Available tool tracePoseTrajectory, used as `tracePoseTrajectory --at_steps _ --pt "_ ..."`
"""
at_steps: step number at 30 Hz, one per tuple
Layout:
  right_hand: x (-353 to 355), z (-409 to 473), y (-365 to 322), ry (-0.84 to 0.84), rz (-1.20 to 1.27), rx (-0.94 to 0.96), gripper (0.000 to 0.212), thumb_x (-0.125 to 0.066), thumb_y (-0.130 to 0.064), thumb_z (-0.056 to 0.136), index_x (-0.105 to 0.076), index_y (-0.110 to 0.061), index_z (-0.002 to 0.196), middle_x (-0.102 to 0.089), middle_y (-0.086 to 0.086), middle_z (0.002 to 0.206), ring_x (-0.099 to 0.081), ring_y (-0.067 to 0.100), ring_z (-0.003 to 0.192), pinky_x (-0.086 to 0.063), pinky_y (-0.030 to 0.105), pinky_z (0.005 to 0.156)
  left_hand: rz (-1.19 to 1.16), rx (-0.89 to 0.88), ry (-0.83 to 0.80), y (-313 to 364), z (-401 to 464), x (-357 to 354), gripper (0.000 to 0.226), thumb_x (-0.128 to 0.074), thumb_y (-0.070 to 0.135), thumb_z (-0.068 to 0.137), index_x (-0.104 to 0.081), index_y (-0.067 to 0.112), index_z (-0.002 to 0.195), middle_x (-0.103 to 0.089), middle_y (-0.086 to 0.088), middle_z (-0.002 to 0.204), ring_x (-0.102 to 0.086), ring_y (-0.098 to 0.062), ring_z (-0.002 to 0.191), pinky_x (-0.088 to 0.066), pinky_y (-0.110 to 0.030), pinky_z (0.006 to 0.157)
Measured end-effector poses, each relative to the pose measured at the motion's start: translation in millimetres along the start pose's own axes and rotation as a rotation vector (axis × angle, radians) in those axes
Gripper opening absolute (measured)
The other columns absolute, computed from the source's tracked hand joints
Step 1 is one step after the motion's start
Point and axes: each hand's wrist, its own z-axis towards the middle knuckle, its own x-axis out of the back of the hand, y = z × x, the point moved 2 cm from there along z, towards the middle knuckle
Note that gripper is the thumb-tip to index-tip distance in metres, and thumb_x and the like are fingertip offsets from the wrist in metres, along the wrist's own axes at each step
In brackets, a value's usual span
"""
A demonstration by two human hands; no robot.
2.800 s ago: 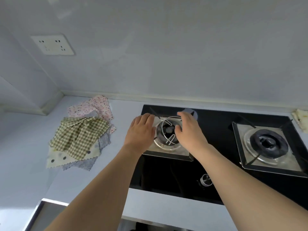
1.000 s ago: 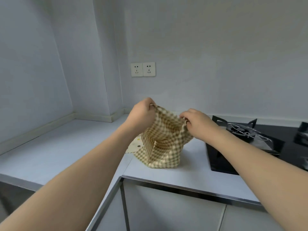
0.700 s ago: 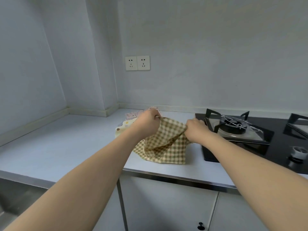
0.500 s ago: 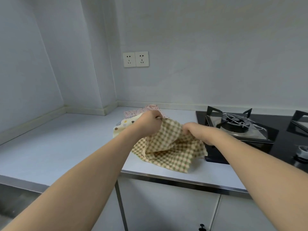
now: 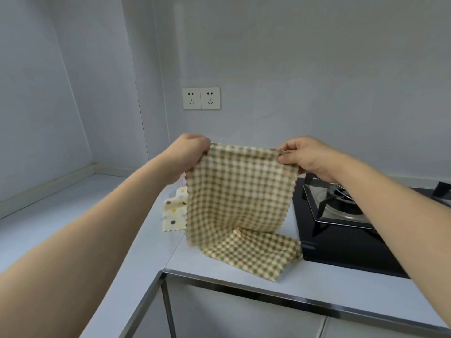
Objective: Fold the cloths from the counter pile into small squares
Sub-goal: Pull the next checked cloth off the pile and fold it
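A green-and-cream checked cloth (image 5: 240,191) hangs stretched flat between my hands above the counter (image 5: 317,284). My left hand (image 5: 189,154) pinches its top left corner and my right hand (image 5: 305,156) pinches its top right corner. The cloth's lower part trails onto the counter and lies creased toward the stove. Behind it, the rest of the pile shows at the left: a cream cloth with coloured dots (image 5: 174,212) on top, with a sliver of a pink patterned cloth (image 5: 182,178) beyond. Most of the pile is hidden by the checked cloth.
A black gas stove (image 5: 346,242) with a steel burner grate (image 5: 339,203) lies right of the cloth. The counter turns a corner to the left, with a steel-edged front (image 5: 268,292) and cabinet doors below. A double wall socket (image 5: 201,98) sits on the back wall.
My hands left the stove burner, took the checked cloth off the pile, then lifted and spread apart, so the bunched cloth now hangs open and flat.
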Motion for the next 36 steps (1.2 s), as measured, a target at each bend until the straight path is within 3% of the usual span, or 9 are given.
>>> tracePoseTrajectory --at_steps 5,8,13,17,21,24,27,31,36 --pt "-42 21 9 0.277 -0.187 0.079 0.017 -0.059 -0.007 0.088 -0.066 -0.019 0.078 -0.064 -0.008 0.079 -0.058 0.006 0.071 -0.040 0.018 0.055 0.438 -0.058 0.131 -35 22 -2 0.018 -0.036 0.016 0.090 -0.046 0.008 0.077 -0.043 -0.001 0.064 -0.037 -0.020 0.058 -0.029 -0.028 0.054" --pt "-70 28 18 0.395 -0.210 0.115 0.026 -0.047 -0.003 0.089 -0.068 -0.017 0.083 -0.065 -0.007 0.084 -0.061 0.009 0.073 -0.047 0.023 0.057 0.601 -0.130 0.277 -62 28 4 0.023 -0.033 0.013 0.093 -0.056 0.012 0.091 -0.056 -0.004 0.088 -0.051 -0.024 0.076 -0.039 -0.032 0.062" --pt "-102 25 34 0.503 -0.319 0.242 0.034 -0.041 0.004 0.086 -0.067 -0.017 0.081 -0.062 -0.006 0.092 -0.057 0.016 0.085 -0.044 0.028 0.069 0.733 -0.438 0.491 -108 14 17 0.022 -0.044 0.007 0.092 -0.065 0.009 0.097 -0.057 -0.009 0.094 -0.053 -0.032 0.080 -0.046 -0.045 0.069" --pt "-138 7 78 0.401 -0.482 0.302 0.030 -0.049 0.001 0.088 -0.072 -0.016 0.082 -0.067 -0.003 0.101 -0.058 0.023 0.094 -0.047 0.035 0.083 0.803 -0.671 0.253 -150 -25 -7 0.023 -0.046 0.009 0.083 -0.067 0.012 0.091 -0.059 -0.006 0.088 -0.053 -0.029 0.074 -0.044 -0.038 0.063" --pt "-160 -12 131 0.311 -0.618 0.193 0.032 -0.048 -0.002 0.091 -0.075 -0.018 0.098 -0.067 -0.001 0.115 -0.055 0.023 0.106 -0.043 0.032 0.093 0.718 -0.616 -0.042 -198 -57 -36 0.021 -0.052 0.011 0.083 -0.065 0.015 0.098 -0.062 0.001 0.092 -0.057 -0.021 0.081 -0.048 -0.034 0.069" --pt "-159 -13 146 0.396 -0.411 0.024 0.035 -0.043 -0.005 0.094 -0.073 -0.022 0.096 -0.067 -0.003 0.113 -0.059 0.009 0.081 -0.048 0.028 0.073 0.609 -0.550 0.024 -210 -63 -40 0.019 -0.054 0.007 0.090 -0.059 0.016 0.107 -0.062 0.001 0.094 -0.052 -0.018 0.075 -0.043 -0.030 0.061" --pt "-157 -11 146 0.439 -0.317 0.039 0.035 -0.041 -0.003 0.094 -0.070 -0.022 0.090 -0.067 -0.002 0.104 -0.043 -0.002 0.058 -0.034 0.018 0.055 0.611 -0.631 -0.028 -208 -61 -40 0.021 -0.047 0.002 0.090 -0.051 0.018 0.103 -0.058 0.000 0.096 -0.052 -0.022 0.078 -0.046 -0.036 0.060" --pt "-160 -12 147 0.422 -0.335 0.083 0.032 -0.042 -0.002 0.092 -0.066 -0.022 0.088 -0.063 -0.004 0.108 -0.055 0.008 0.081 -0.043 0.025 0.076 0.616 -0.634 -0.132 -210 -57 -44 0.019 -0.045 0.013 0.086 -0.061 0.017 0.095 -0.055 0.003 0.093 -0.051 -0.019 0.083 -0.049 -0.039 0.070" --pt "-161 -11 147 0.406 -0.351 0.099 0.028 -0.043 -0.003 0.090 -0.065 -0.021 0.091 -0.057 -0.006 0.107 -0.053 0.008 0.089 -0.041 0.023 0.081 0.639 -0.567 -0.138 -213 -53 -44 0.037 -0.050 0.051 0.085 -0.066 0.021 0.101 -0.054 0.007 0.095 -0.053 -0.016 0.087 -0.048 -0.031 0.074"
